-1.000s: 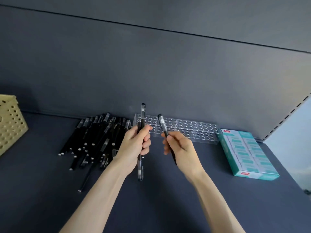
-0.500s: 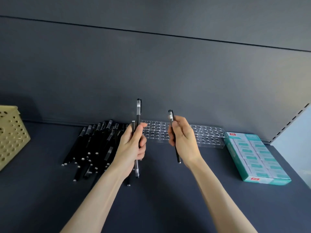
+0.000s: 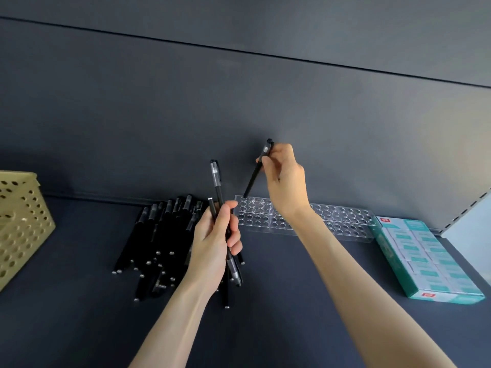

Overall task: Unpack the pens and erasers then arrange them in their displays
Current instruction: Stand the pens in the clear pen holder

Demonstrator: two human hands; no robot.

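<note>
Head view, right hand [image 3: 285, 179] pinching pen [image 3: 252, 179] above clear rack [image 3: 345, 216], left hand [image 3: 215, 243] gripping pens [image 3: 215, 179] beside it, right arm [image 3: 318, 235] hiding rack's middle.

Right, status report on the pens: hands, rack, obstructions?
Right hand pinching one pen, tip above left end of clear rack. Left hand gripping spare pens. Nothing blocking the holes.

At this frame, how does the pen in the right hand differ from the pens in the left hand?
The right hand pinches one pen near its top; the left hand grips at least two pens around their middles. The single pen slants, tip over the left end of the clear rack; the left hand's stand nearly upright, short of it. All are black.
</note>
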